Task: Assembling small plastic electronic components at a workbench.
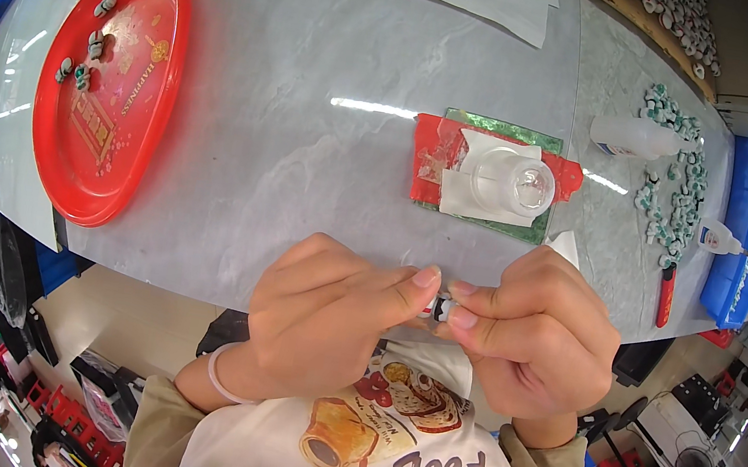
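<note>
Near the table's front edge, my left hand (325, 304) and my right hand (541, 334) meet, thumbs and fingers pinched together. Between the fingertips is a small white and black figurine piece (442, 309) with a touch of red. Most of it is covered by the fingers, so its full shape cannot be made out. Just beyond my hands, a clear plastic cup (524, 186) sits on folded white paper (489, 146), over a red packet (431, 157) and a green glass-like plate (534, 228).
At the left lies a red oval tray (166, 19) with several small figurines. To the right are a white squeeze bottle (635, 137), many green-and-white figurines (684, 198), a red-handled tool (665, 296), a smaller bottle (719, 239) and a blue bin (744, 192). White papers (486, 4) lie at the back.
</note>
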`<state>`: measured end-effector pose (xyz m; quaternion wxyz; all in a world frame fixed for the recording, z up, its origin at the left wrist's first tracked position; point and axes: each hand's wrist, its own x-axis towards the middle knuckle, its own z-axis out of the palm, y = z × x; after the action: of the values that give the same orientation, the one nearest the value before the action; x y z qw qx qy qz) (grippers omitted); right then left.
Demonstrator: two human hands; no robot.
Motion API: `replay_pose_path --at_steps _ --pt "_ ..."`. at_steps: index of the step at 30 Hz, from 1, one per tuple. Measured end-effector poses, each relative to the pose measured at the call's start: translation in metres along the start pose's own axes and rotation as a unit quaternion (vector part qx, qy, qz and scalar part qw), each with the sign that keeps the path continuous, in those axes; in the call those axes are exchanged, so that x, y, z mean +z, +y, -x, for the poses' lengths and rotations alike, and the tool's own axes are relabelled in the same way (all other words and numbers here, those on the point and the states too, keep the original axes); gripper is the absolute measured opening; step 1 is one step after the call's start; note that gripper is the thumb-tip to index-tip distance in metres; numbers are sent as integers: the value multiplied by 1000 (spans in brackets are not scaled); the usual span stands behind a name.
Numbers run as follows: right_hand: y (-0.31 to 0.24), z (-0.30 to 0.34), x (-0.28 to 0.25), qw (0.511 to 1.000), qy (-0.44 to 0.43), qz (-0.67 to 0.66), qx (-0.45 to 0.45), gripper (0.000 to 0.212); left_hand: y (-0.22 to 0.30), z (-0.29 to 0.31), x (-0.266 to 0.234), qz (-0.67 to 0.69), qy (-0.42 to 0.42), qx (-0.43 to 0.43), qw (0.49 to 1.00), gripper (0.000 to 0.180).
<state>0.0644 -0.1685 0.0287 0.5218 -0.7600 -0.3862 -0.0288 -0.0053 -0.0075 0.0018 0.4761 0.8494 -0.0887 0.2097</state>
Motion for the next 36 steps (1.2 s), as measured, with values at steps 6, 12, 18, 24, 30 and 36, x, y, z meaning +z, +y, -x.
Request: replay_pose_path --at_steps 6,12,18,24,30,36 --pt "2 2 1 1000 -1 -13 8 22 -1 2 2 -17 7 14 1000 32" --pt "3 2 -2 1000 1 -22 7 23 1 0 1 1 -5 -1 1000 30" --pt "1 4 -3 999 17 -26 19 24 2 -2 3 15 -3 -9 1000 19" --pt "-1 5 -4 999 29 -12 20 20 4 -5 4 19 -5 -17 1000 31" --pt "2 7 -4 999 35 -12 9 21 4 -6 4 13 -9 -16 1000 28" --pt "3 9 -7 995 -22 -67 69 26 2 -4 6 24 -3 -8 1000 28"
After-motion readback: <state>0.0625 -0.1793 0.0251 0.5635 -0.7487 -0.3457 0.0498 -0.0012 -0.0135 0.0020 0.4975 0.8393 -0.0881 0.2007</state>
